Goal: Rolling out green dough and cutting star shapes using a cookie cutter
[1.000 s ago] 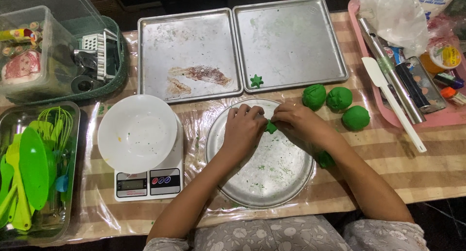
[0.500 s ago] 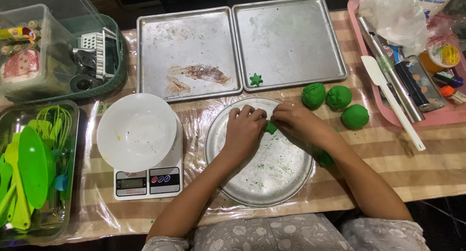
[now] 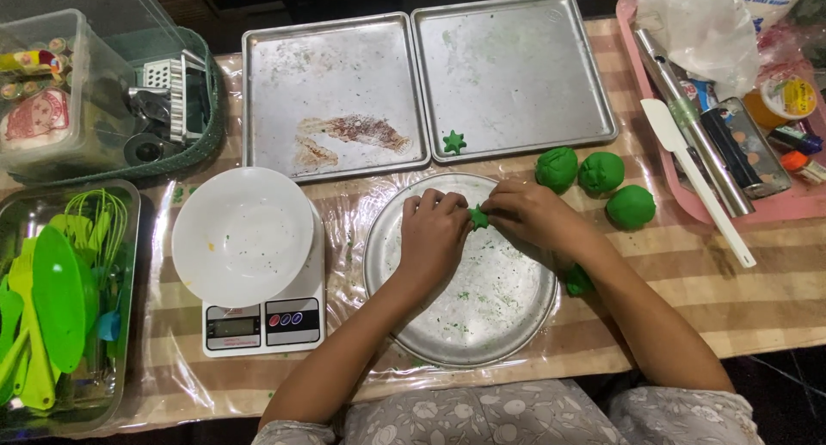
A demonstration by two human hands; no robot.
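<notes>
My left hand (image 3: 433, 232) and my right hand (image 3: 527, 211) meet over the far part of a round metal plate (image 3: 482, 312). Together they pinch a small green dough piece (image 3: 478, 217) between the fingertips. A finished green dough star (image 3: 453, 141) lies on the near edge of the right-hand baking tray (image 3: 516, 71). Three green dough balls (image 3: 600, 172) sit on the plastic-covered table to the right of my hands. Another green dough lump (image 3: 577, 280) peeks out under my right forearm.
A second baking tray (image 3: 331, 92) with a brown smear lies at the back left. A white bowl (image 3: 243, 236) stands on a kitchen scale (image 3: 262, 326). Left: a tub of green utensils (image 3: 52, 307) and a basket (image 3: 163, 101). Right: a pink tray (image 3: 731, 109) with tools.
Both hands stay over the plate; only the fingers shift slightly on the small green dough piece.
</notes>
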